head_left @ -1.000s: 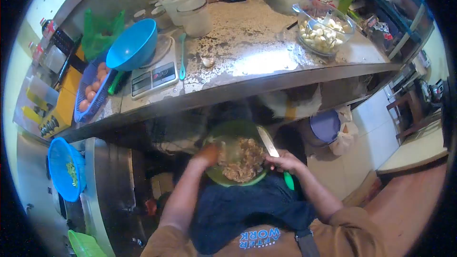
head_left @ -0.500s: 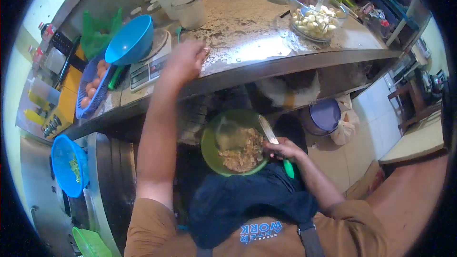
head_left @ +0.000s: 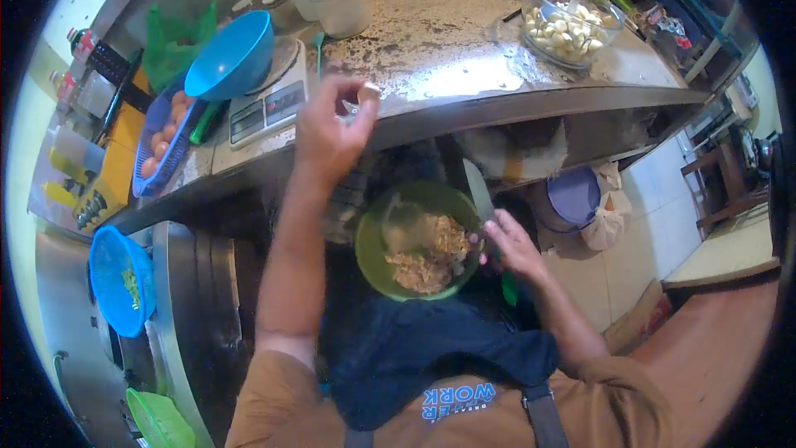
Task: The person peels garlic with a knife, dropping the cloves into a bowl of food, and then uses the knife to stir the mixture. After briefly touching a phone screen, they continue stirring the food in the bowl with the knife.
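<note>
Pale piece (head_left: 370, 93), garlic by its look, pinched up near the counter (head_left: 414, 25) edge; knife (head_left: 478, 189) held ready beside the green bowl (head_left: 367, 261)

Left hand (head_left: 327, 137) with thumb and forefinger clamped on the piece; right hand (head_left: 518, 250) closed around the knife near the base of the blade, exact grip of the lower fingers impossible to tell; best to hold the piece lightly by its sides, to keep the edge turned away from the left fingertips, and to work low over the brown peelings (head_left: 419, 274), so as to catch every loose skin; compared with half a second before, left hand drawn back from the counter top, with the piece now lifted into view, and knife tip now farther beyond the bowl rim
</note>
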A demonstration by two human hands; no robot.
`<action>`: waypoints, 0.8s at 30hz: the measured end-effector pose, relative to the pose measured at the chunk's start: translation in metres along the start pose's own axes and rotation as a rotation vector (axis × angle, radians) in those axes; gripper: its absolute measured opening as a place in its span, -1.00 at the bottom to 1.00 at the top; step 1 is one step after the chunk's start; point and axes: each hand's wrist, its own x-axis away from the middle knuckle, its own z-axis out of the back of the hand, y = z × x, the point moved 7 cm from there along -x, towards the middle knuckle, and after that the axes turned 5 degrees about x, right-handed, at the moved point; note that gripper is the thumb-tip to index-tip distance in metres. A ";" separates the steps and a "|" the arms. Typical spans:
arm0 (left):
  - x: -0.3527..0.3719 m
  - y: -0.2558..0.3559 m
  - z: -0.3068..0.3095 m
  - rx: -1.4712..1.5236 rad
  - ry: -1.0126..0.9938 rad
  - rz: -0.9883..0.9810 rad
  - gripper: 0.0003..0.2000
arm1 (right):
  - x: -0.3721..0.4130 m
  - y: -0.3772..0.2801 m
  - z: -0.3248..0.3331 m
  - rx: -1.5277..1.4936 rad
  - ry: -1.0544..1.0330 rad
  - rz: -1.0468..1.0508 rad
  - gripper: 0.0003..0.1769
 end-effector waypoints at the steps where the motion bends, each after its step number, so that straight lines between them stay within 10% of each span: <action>1: 0.016 0.002 -0.003 0.149 0.020 0.123 -0.84 | 0.000 -0.014 0.000 0.010 0.006 0.058 -0.77; 6: 0.114 -0.005 -0.065 0.758 -0.144 0.547 -0.78 | 0.005 -0.069 -0.016 0.147 0.104 0.267 -0.83; 9: 0.169 -0.017 -0.101 0.860 -0.161 0.706 -0.77 | 0.014 -0.108 -0.042 0.640 0.200 0.741 -0.81; 24: 0.242 -0.030 -0.112 1.120 0.116 1.070 -0.78 | 0.004 -0.064 -0.068 0.620 0.184 0.625 -0.82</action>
